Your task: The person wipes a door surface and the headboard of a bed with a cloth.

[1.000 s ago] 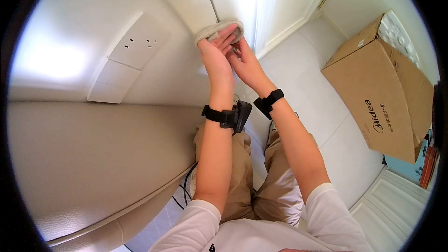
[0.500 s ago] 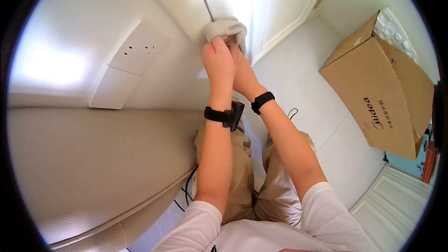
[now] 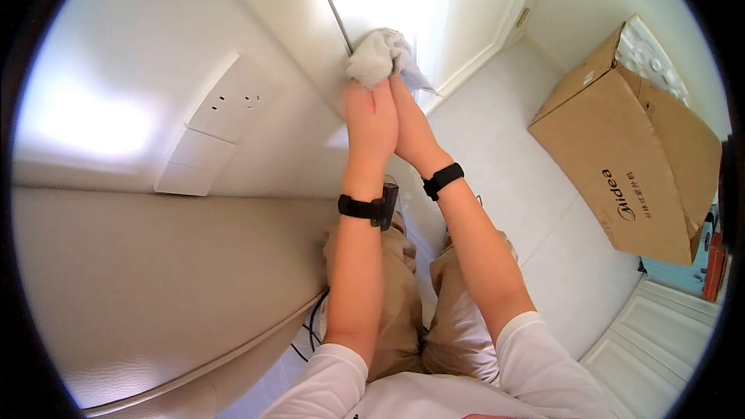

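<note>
A crumpled light grey cloth [image 3: 379, 58] lies bunched over my fingertips, close to the dark seam between the wall and the white door [image 3: 450, 23]. My left hand [image 3: 371, 120] is closed on the cloth from below, with its fingertips hidden in the folds. Pressed alongside it, my right hand [image 3: 413, 128] grips the cloth too, and its fingers are mostly covered. One thin corner of the cloth trails to the right of my right hand. I wear a black strap on each wrist; the left one [image 3: 361, 208] carries a dark block.
A beige padded seat [image 3: 171, 279] runs along the left below a wall socket [image 3: 229, 101]. On the right stands an open cardboard box [image 3: 621, 163] with white foam in it. Black cables [image 3: 314, 318] hang beside the seat. Pale floor tiles [image 3: 497, 147] lie between.
The cloth has turned over my fingers and now covers the opening where fingers showed. Its loose corner has swung out to the right. Both hands have shifted slightly.
</note>
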`<action>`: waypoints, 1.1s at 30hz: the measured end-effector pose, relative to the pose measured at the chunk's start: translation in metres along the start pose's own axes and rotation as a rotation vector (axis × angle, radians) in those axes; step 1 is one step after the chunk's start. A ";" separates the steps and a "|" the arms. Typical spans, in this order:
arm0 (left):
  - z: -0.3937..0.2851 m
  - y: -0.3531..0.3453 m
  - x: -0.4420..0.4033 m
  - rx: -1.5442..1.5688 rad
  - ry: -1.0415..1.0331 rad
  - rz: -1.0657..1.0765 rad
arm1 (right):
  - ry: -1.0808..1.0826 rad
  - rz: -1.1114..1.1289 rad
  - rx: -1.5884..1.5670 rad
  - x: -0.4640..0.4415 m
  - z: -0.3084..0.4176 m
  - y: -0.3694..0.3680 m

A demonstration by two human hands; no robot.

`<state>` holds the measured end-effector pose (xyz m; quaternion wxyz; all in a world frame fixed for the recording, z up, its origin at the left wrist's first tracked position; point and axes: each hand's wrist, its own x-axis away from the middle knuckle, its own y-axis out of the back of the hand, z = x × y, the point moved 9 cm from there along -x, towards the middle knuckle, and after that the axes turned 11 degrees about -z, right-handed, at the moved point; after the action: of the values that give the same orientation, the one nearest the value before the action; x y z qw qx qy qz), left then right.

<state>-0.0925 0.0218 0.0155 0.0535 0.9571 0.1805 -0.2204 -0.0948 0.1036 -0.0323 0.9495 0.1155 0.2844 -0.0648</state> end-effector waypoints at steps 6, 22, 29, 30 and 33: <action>0.012 -0.001 -0.001 0.061 0.105 0.020 | -0.023 0.018 0.130 -0.001 0.000 0.003; 0.012 0.020 -0.003 -0.028 0.226 -0.056 | -0.095 0.008 0.184 0.006 -0.024 0.012; 0.001 0.024 -0.008 0.003 0.056 -0.072 | -0.021 -0.062 0.271 -0.003 -0.015 0.017; -0.002 0.025 -0.008 0.008 0.039 -0.083 | -0.004 -0.083 0.281 -0.004 -0.013 0.018; -0.008 0.022 -0.005 -0.078 -0.010 -0.028 | 0.022 -0.111 0.271 -0.009 -0.014 0.020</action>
<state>-0.0857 0.0012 0.0254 0.0885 0.9505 0.2020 -0.2190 -0.1054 0.1268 -0.0349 0.9172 0.2272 0.2892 -0.1536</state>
